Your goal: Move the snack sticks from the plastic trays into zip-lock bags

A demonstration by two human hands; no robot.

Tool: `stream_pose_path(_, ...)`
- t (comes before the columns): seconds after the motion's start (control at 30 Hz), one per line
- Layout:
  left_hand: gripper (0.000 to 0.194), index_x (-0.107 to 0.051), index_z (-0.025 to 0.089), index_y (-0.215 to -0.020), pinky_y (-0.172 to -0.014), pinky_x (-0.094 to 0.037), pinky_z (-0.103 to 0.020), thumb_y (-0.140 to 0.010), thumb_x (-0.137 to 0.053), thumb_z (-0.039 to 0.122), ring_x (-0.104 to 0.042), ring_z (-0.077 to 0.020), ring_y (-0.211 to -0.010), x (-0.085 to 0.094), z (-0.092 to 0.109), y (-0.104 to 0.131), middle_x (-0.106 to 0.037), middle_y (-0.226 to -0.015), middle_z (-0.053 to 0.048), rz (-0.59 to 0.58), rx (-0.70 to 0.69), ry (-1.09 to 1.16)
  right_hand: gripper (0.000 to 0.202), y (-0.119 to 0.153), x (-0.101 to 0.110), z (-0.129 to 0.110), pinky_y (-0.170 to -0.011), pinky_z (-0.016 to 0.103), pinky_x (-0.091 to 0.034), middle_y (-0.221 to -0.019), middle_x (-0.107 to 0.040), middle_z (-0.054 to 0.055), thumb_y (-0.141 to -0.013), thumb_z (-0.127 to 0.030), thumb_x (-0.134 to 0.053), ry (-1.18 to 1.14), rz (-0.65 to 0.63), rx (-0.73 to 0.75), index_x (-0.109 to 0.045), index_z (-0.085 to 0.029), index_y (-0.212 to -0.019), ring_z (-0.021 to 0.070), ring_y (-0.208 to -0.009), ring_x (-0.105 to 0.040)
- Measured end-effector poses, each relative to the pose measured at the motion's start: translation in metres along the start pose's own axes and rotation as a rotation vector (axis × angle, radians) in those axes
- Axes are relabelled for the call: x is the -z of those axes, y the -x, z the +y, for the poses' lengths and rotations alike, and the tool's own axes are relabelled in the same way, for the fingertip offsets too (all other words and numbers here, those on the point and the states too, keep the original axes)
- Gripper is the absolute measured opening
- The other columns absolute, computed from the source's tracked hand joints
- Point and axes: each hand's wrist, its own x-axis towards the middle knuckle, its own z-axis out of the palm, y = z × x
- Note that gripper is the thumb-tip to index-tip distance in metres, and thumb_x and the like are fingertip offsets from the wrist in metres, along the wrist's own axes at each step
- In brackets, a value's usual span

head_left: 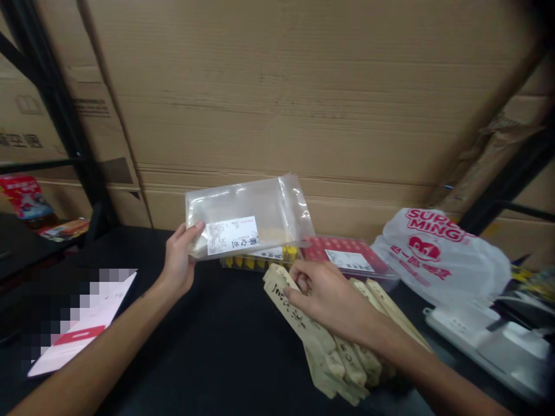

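I see what looks like a stockroom. Black shelving posts (65, 121), cardboard panels (277, 86) and a label-stickered clear pouch (243, 202) suggest it.

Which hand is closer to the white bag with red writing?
Right. The right hand is at the brown packets, left of the white bag; the left hand is farther left, holding the clear pouch.

Tabletop (217, 341) is open left of paper packets (318, 341); cardboard (281, 104) blocks behind.

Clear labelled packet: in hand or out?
In hand: the left hand grips the clear packet by one end, thumb across its front.
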Motion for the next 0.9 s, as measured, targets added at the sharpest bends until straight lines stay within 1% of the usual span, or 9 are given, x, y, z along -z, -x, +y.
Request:
stream_pose_path(0.07, 0.044, -0.07, 0.013, -0.105, -0.059, -0.056, -0.025, -0.069, -0.085, 0.034, -0.07, -0.018, -0.069, 0.001, -0.003, 0.001, -0.075, -0.09, -0.005, -0.009, 0.013, -0.01, 0.01, 0.011, 0.021, 0.002, -0.057, 0.028, -0.046, -0.075, -0.065, 0.001, -0.089, -0.03, -0.066, -0.436, -0.132, 0.073, -0.066, -0.02, -0.091, 0.0159, -0.064, -0.06)
stream_pose_path(0.13, 0.045, -0.071, 0.012, -0.106, -0.059, -0.055, -0.026, -0.07, -0.085, 0.035, -0.07, -0.0187, -0.069, 0.002, -0.005, 0.003, -0.075, -0.09, -0.005, -0.02, 0.023, -0.012, 0.019, 0.015, 0.041, 0.015, -0.06, 0.029, -0.053, -0.088, -0.072, 0.004, -0.086, -0.034, -0.072, -0.785, -0.049, 0.135, -0.069, -0.021, -0.1, 0.0179, -0.071, -0.067)
stream_pose_path(0.2, 0.045, -0.071, 0.012, -0.106, -0.06, -0.056, -0.027, -0.071, -0.085, 0.035, -0.071, -0.0199, -0.07, 0.001, -0.006, 0.007, -0.076, -0.09, -0.006, -0.047, 0.029, -0.001, 0.026, 0.012, 0.057, 0.033, -0.067, 0.033, -0.06, -0.102, -0.076, 0.007, -0.084, -0.033, -0.074, -1.016, 0.339, 0.107, -0.071, -0.023, -0.108, 0.0208, -0.08, -0.073)
stream_pose_path(0.27, 0.044, -0.07, 0.012, -0.107, -0.062, -0.056, -0.028, -0.072, -0.084, 0.035, -0.071, -0.0204, -0.07, -0.002, -0.006, 0.013, -0.076, -0.089, -0.007, -0.088, 0.044, 0.016, 0.019, 0.002, 0.064, 0.051, -0.066, 0.028, -0.061, -0.094, -0.076, 0.004, -0.078, -0.026, -0.081, -1.094, 0.757, 0.055, -0.071, -0.023, -0.094, 0.0171, -0.075, -0.072)
stream_pose_path(0.3, 0.044, -0.07, 0.012, -0.108, -0.062, -0.056, -0.028, -0.073, -0.083, 0.035, -0.071, -0.0205, -0.069, -0.004, -0.006, 0.017, -0.076, -0.089, -0.007, -0.112, 0.057, 0.024, 0.02, -0.002, 0.065, 0.058, -0.06, 0.024, -0.06, -0.083, -0.074, 0.002, -0.073, -0.022, -0.085, -1.104, 0.886, 0.023, -0.068, -0.022, -0.085, 0.0141, -0.066, -0.069)
stream_pose_path(0.33, 0.044, -0.069, 0.012, -0.109, -0.062, -0.055, -0.028, -0.074, -0.083, 0.035, -0.071, -0.0206, -0.069, -0.006, -0.006, 0.021, -0.076, -0.088, -0.007, -0.135, 0.074, 0.029, 0.025, -0.006, 0.064, 0.063, -0.053, 0.021, -0.057, -0.072, -0.07, -0.001, -0.07, -0.021, -0.088, -1.117, 0.911, -0.021, -0.066, -0.021, -0.079, 0.0117, -0.056, -0.064)
stream_pose_path(0.43, 0.045, -0.069, 0.013, -0.111, -0.063, -0.055, -0.028, -0.076, -0.082, 0.036, -0.072, -0.0207, -0.071, -0.011, -0.008, 0.032, -0.077, -0.089, -0.007, -0.186, 0.112, 0.032, 0.032, -0.009, 0.054, 0.065, -0.043, 0.018, -0.05, -0.06, -0.065, -0.004, -0.067, -0.025, -0.093, -1.139, 0.656, -0.133, -0.064, -0.02, -0.08, 0.0096, -0.046, -0.058)
stream_pose_path(0.57, 0.045, -0.067, 0.017, -0.116, -0.065, -0.055, -0.026, -0.078, -0.082, 0.036, -0.072, -0.0195, -0.077, -0.015, -0.012, 0.042, -0.076, -0.096, -0.007, -0.233, 0.141, 0.007, 0.029, -0.001, 0.045, 0.055, -0.051, 0.023, -0.057, -0.07, -0.071, 0.001, -0.073, -0.031, -0.09, -1.106, 0.257, -0.155, -0.065, -0.019, -0.081, 0.0131, -0.053, -0.066)
stream_pose_path(0.9, 0.051, -0.066, 0.018, -0.121, -0.065, -0.055, -0.027, -0.077, -0.083, 0.035, -0.072, -0.0231, -0.084, -0.023, -0.011, 0.056, -0.075, -0.103, -0.01, -0.314, 0.194, 0.007, 0.028, -0.004, 0.034, 0.058, -0.074, 0.038, -0.063, -0.087, -0.076, 0.009, -0.092, -0.048, -0.071, -0.914, -0.083, -0.021, -0.067, -0.021, -0.087, 0.0225, -0.076, -0.074)
